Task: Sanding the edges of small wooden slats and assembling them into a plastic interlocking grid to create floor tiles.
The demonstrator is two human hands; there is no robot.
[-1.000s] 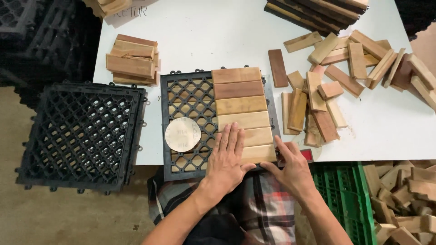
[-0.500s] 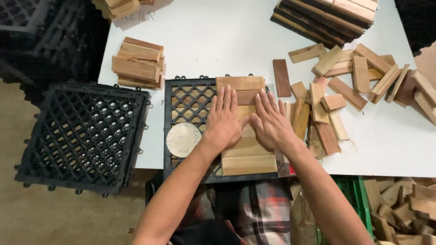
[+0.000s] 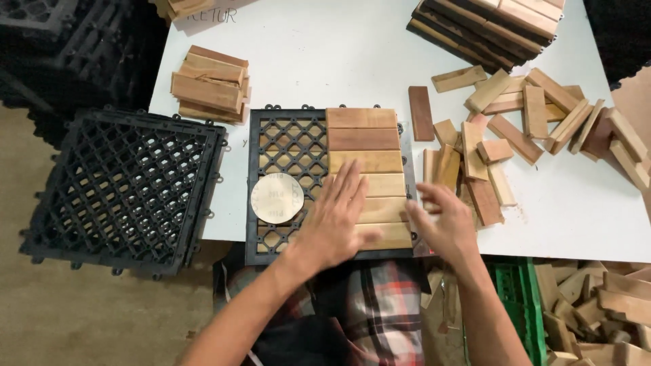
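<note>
Black grid tile [image 3: 288, 146] on the white table [image 3: 325, 54], its right half filled by wooden slats [image 3: 366, 159]. Left hand [image 3: 332, 220] lies flat, fingers spread, on the lower slats; right hand [image 3: 441, 224] hovers open beside them, holding nothing. Even palm pressure would seat each slat flush.

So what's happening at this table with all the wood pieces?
A person is laying short wooden slats side by side onto a black plastic grid tile on a white table. Six slats cover the tile's right half. The left hand lies flat on the nearest slats, while the right hand is open at the tile's right edge. A round sanding disc sits on the uncovered grid. Loose slats lie scattered to the right, and a stack of spare grids sits to the left.
</note>
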